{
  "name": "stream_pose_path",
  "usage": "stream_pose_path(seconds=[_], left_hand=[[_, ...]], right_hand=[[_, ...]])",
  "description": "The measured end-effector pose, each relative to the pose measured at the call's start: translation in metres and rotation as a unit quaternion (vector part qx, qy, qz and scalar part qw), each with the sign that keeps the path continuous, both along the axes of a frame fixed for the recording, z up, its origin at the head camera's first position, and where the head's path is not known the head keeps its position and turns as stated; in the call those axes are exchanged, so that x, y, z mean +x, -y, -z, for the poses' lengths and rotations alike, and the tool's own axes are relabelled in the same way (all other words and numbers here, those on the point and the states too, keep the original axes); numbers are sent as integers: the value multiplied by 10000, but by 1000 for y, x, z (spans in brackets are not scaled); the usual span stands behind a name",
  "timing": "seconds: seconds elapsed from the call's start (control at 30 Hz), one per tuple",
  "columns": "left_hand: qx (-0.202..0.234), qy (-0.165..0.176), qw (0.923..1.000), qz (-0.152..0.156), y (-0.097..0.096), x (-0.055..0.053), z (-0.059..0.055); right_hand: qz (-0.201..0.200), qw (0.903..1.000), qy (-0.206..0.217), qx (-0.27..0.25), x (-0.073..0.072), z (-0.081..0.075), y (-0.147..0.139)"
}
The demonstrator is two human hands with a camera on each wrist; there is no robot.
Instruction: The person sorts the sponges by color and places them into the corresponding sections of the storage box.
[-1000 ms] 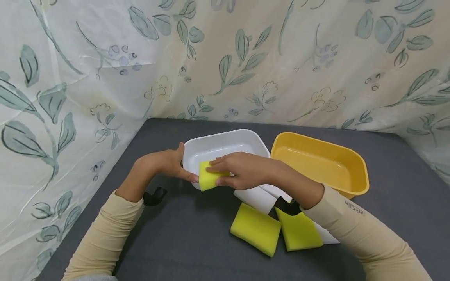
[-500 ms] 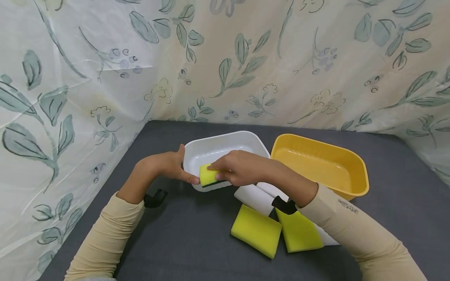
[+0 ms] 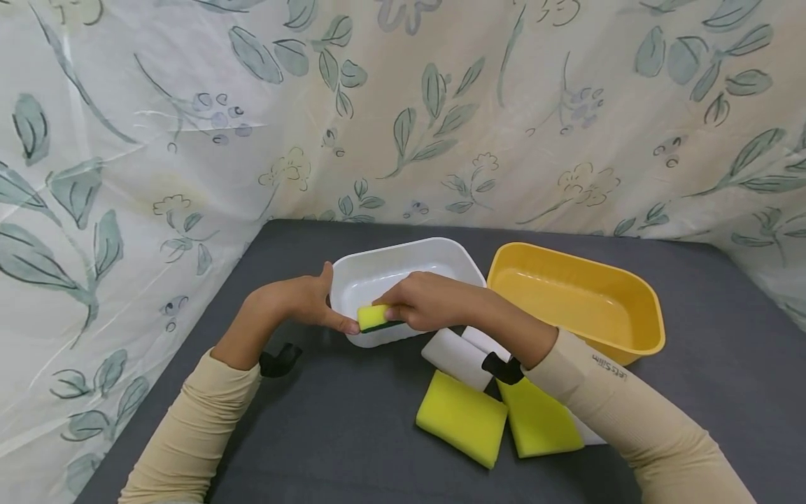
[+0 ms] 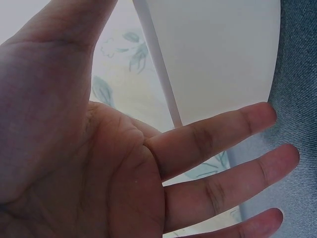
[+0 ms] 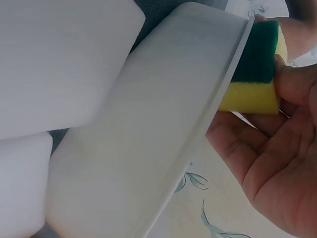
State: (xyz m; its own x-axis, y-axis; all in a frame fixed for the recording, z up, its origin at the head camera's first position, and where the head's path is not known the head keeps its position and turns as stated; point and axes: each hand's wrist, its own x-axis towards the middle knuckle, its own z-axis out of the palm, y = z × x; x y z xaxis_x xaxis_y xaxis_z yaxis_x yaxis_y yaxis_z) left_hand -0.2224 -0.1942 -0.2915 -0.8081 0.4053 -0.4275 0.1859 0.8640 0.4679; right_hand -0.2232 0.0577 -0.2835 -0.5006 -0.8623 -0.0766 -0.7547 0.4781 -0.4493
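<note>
In the head view my right hand [image 3: 425, 301] holds a yellow scouring sponge [image 3: 373, 317] at the near left rim of a white tub [image 3: 406, 253]. The sponge's green scouring side [image 5: 258, 52] shows in the right wrist view, with the thumb on the sponge's edge and the other fingers behind it. My left hand [image 3: 308, 302] is at the tub's left end, its thumb tip beside the sponge. In the left wrist view, straight fingers [image 4: 210, 144] lie across the tub's outer wall [image 4: 218, 54].
A yellow tub [image 3: 573, 294] stands right of the white one. In front lie two yellow sponges, one on the left [image 3: 462, 420] and another [image 3: 541, 420] partly under the right forearm. White blocks [image 3: 456, 358] lie between them and the tubs. A floral sheet [image 3: 403, 126] hangs behind.
My right hand has tipped the sponge, so its yellow face shows less and a dark green strip shows below. The left hand keeps its place at the tub.
</note>
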Motion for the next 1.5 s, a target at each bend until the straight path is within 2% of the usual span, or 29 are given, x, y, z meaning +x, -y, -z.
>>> stream_pose_path(seconds=[0.27, 0.63, 0.97, 1.07, 1.23, 1.33, 1.5], left_hand=[[-141, -90, 9999, -6, 0, 0, 2], [0, -68, 10000, 34, 1, 2, 3], [66, 6, 9999, -76, 0, 5, 4], [21, -9, 9999, -114, 0, 4, 3], [-75, -33, 9999, -132, -1, 4, 5], [-55, -13, 9999, -128, -3, 3, 6], [-82, 38, 9998, -201, -2, 4, 1]], right_hand=[[106, 9998, 144, 77, -2, 2, 3], [99, 9997, -3, 212, -4, 4, 7], [142, 9991, 204, 330, -7, 3, 8], [190, 9987, 16, 462, -9, 7, 11], [19, 9969, -563, 558, -13, 20, 19], [-7, 9969, -608, 489, -14, 24, 20], [-20, 9975, -525, 466, -16, 21, 22]])
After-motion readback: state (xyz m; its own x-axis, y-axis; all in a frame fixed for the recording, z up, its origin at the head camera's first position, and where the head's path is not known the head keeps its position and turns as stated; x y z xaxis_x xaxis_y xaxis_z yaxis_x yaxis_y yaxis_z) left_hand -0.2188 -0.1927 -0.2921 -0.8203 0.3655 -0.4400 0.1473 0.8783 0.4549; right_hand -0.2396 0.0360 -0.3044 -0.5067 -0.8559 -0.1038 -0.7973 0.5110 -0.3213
